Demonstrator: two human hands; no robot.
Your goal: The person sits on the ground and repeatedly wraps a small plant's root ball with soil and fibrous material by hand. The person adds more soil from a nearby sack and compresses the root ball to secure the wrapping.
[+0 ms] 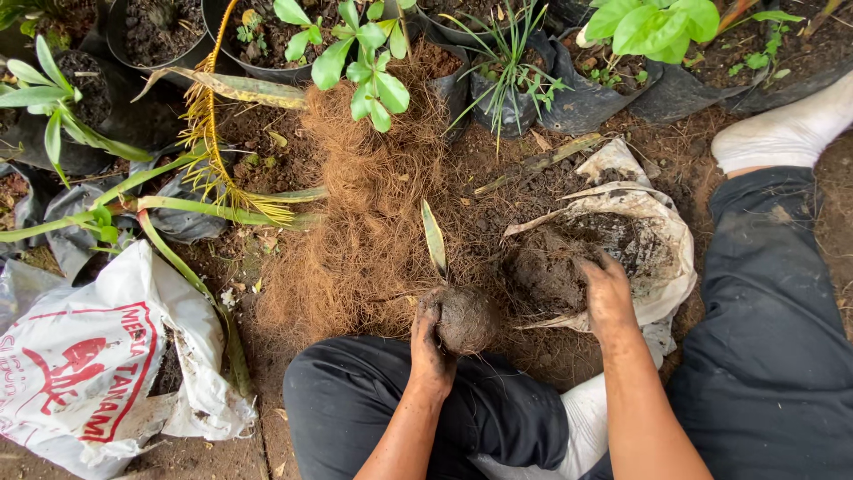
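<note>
Soil [551, 267] sits under your right hand [609, 298], fingers curled into it inside the sack [671, 258]. Left hand [431, 333] is clamped on the root ball [466, 318], leaf [434, 238] up. Keep the ball steady, scoop small and pack it evenly. Fibre pile [373, 204] lies beyond the left hand, pots [533, 98] farther out; knee [755, 267] crowds the right.

White printed bag [84, 373]: cut off at left and bottom edges. Black pots [151, 31]: tops cropped by upper edge. Right hand [607, 298]: fingertips buried in soil [555, 267].
</note>
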